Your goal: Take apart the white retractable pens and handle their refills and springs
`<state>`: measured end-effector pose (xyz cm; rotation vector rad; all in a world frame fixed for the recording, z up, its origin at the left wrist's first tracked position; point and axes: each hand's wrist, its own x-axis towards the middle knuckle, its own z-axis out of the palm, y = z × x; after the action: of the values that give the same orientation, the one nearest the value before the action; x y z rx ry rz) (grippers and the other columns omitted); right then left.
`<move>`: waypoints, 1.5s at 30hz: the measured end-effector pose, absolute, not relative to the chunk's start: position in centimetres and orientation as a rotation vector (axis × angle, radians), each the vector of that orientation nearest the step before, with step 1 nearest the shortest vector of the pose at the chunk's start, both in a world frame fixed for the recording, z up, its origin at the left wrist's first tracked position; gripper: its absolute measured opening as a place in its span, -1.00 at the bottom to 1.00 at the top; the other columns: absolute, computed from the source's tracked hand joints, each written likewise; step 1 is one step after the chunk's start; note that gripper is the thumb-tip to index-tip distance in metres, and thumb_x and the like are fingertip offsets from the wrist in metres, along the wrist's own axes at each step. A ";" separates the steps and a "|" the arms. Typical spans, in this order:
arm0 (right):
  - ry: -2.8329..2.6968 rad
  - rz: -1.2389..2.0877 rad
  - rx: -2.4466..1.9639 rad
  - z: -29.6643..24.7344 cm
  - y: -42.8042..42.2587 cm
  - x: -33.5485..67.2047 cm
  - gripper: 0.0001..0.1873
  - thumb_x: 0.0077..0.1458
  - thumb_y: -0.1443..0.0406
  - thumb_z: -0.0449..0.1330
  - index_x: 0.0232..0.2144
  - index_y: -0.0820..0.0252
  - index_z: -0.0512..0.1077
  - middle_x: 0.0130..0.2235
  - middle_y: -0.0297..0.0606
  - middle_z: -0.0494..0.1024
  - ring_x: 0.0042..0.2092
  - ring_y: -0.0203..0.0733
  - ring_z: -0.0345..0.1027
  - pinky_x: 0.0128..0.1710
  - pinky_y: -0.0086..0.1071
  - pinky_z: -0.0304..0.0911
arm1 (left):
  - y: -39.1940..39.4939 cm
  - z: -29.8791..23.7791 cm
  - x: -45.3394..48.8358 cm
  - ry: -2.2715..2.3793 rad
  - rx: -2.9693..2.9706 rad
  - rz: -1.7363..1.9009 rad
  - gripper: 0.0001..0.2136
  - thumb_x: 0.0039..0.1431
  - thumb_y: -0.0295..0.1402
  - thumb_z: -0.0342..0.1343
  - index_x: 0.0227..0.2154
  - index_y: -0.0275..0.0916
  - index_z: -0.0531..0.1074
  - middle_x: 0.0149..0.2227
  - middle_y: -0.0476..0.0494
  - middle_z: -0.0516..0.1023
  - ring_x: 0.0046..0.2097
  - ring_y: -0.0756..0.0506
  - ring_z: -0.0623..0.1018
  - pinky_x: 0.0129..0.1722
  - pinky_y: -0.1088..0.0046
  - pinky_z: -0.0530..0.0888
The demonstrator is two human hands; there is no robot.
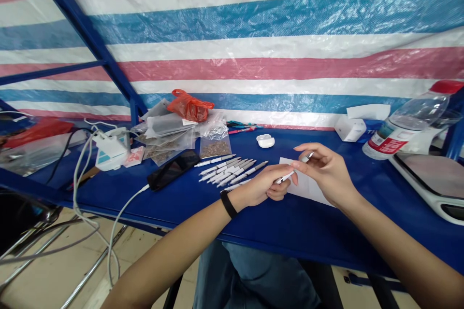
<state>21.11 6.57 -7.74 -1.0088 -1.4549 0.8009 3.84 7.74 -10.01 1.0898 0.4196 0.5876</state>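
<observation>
Pen (292,175), white and slim, sits between both hands above the table (326,236). It looks light, stiff and slightly slippery, so the smooth barrel wants a firm fingertip hold. The left hand (259,186) is curled around its lower part, while the right hand (326,169) pinches its silvery end. A paper sheet (308,188) lies beneath the right hand. Beyond the left hand is a row of similar pens (228,171), with a phone (173,170) farther left. A water bottle (409,125) stands far past the right hand.
</observation>
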 end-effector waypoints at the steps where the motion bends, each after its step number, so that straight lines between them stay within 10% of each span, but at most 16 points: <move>1: -1.449 0.811 -1.000 -7.8 6.6 21.1 -0.55 -0.14 -0.03 0.50 -0.28 0.08 0.57 -0.50 -0.34 0.53 -0.42 -0.17 0.44 -0.37 -0.29 0.40 | 7.8 -10.0 3.8 0.408 1.086 0.593 -0.65 0.27 -0.04 0.10 -0.36 -0.26 0.37 -0.68 0.22 -0.03 -0.66 0.12 -0.10 -0.66 0.62 -0.04; 12: -1.444 1.054 -0.922 -7.7 6.4 21.4 -0.56 -0.07 0.05 0.49 -0.15 0.05 0.57 -0.24 -0.21 0.69 -0.25 -0.07 0.57 -0.15 -0.13 0.49 | 7.8 -9.9 3.7 0.381 1.094 0.568 -0.65 0.33 -0.06 0.07 -0.40 -0.27 0.36 -0.68 0.21 -0.04 -0.66 0.12 -0.08 -0.65 0.61 -0.03; 21: -1.326 0.881 -1.003 -8.0 6.7 20.9 -0.58 -0.23 -0.01 0.54 -0.38 0.08 0.60 -0.51 -0.36 0.44 -0.43 -0.24 0.31 -0.41 -0.34 0.31 | 8.0 -10.3 3.7 0.371 1.086 0.555 -0.65 0.37 -0.06 0.02 -0.37 -0.27 0.37 -0.68 0.22 -0.04 -0.66 0.11 -0.09 -0.65 0.60 -0.03; 30: -1.272 1.064 -0.951 -7.4 6.5 21.2 -0.58 -0.22 0.07 0.55 -0.28 0.03 0.60 -0.37 -0.27 0.64 -0.17 -0.01 0.54 -0.13 -0.16 0.42 | 7.9 -10.3 3.6 0.368 1.071 0.554 -0.63 0.39 -0.08 -0.02 -0.41 -0.27 0.36 -0.69 0.22 -0.07 -0.66 0.10 -0.10 -0.65 0.61 -0.04; 45: -1.270 1.064 -1.042 -7.1 6.7 21.4 -0.55 -0.28 0.06 0.56 -0.31 0.05 0.60 -0.47 -0.35 0.50 -0.32 -0.16 0.42 -0.22 -0.26 0.31 | 8.2 -10.6 3.6 0.341 1.067 0.522 -0.59 0.45 -0.11 -0.11 -0.45 -0.27 0.35 -0.69 0.20 -0.08 -0.67 0.09 -0.09 -0.66 0.61 -0.02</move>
<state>21.38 6.67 -7.09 -1.0416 -1.2704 1.0636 3.62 8.18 -10.60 1.0671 0.3408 0.5223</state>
